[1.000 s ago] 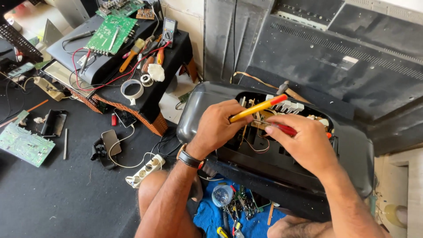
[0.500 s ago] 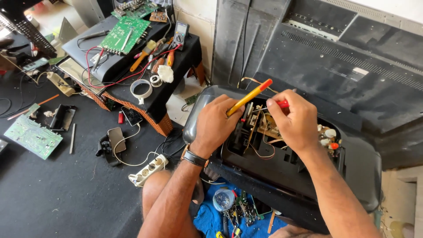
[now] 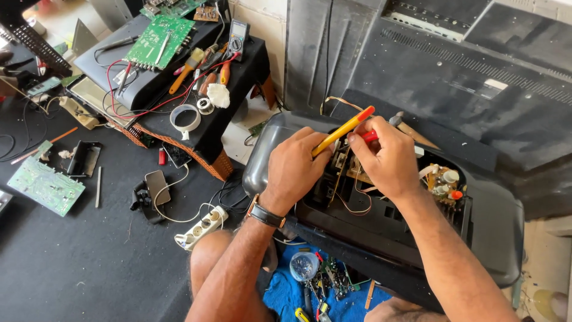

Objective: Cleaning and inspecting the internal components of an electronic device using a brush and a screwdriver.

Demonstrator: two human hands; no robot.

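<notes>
Two hands work inside an opened black appliance casing with a yellow-handled screwdriver.

The left hand (image 3: 296, 169) closes its fingers around the yellow screwdriver (image 3: 344, 130), which slants up to the right over the open casing (image 3: 381, 232). The right hand (image 3: 384, 156), just right of it, pinches a small red-handled tool (image 3: 370, 136) at the fingertips, above the brown circuit boards (image 3: 441, 182) and loose wires in the casing's hollow. A dark wristwatch (image 3: 266, 214) sits on the left wrist. Far left, a black table (image 3: 196, 128) carries a green circuit board (image 3: 159, 40), a multimeter (image 3: 238, 31) and a tape roll (image 3: 185, 118). A white power strip (image 3: 201, 226) lies on the dark floor, near left.
</notes>
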